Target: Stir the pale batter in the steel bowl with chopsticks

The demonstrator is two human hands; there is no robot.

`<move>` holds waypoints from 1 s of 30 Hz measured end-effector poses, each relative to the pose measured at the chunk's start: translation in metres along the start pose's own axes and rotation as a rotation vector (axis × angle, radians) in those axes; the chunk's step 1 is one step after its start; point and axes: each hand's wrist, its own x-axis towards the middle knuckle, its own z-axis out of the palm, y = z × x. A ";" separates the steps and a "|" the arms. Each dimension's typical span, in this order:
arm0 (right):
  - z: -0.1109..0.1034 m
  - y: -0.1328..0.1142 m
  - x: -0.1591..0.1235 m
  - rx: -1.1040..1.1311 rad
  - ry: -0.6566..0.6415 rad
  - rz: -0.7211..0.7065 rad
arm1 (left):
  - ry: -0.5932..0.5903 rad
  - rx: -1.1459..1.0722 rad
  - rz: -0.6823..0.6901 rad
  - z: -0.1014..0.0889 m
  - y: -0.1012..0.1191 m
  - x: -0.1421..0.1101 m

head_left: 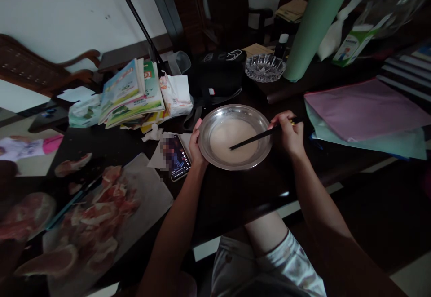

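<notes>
A shallow metal bowl (215, 117) with a pale, milky liquid sits on the dark table (235, 193). My left hand (195, 146) grips the bowl's left rim, fingers curled round it. My right hand (289, 133) is closed on a pair of dark chopsticks (252, 139), whose tips dip into the liquid near the bowl's middle. A phone (177, 157) with a lit screen lies just left of my left hand.
A board with raw meat slices (97, 216) fills the near left. Books (129, 92), tissue packs (175, 95), a black bag (218, 74), a glass ashtray (265, 67) and a green flask (313, 23) stand behind. Coloured folders (363, 113) lie right.
</notes>
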 end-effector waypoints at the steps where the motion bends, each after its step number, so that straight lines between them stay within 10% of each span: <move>1: 0.001 -0.001 0.000 -0.007 -0.057 0.004 | -0.002 0.006 0.004 0.000 0.000 0.000; 9: -0.003 -0.001 0.002 -0.007 0.132 -0.009 | -0.007 0.013 0.008 -0.003 -0.001 0.002; 15: -0.003 -0.004 0.000 -0.047 -0.106 0.040 | -0.032 0.014 0.011 -0.005 -0.002 0.002; 20: -0.006 -0.002 0.001 0.009 0.095 0.033 | -0.051 0.006 0.016 -0.006 -0.002 0.002; 26: -0.002 -0.004 -0.001 -0.060 -0.086 0.056 | -0.040 -0.016 0.009 -0.006 -0.002 0.002; 30: -0.003 -0.003 0.001 -0.066 0.037 -0.006 | -0.036 0.013 0.011 -0.005 -0.002 0.002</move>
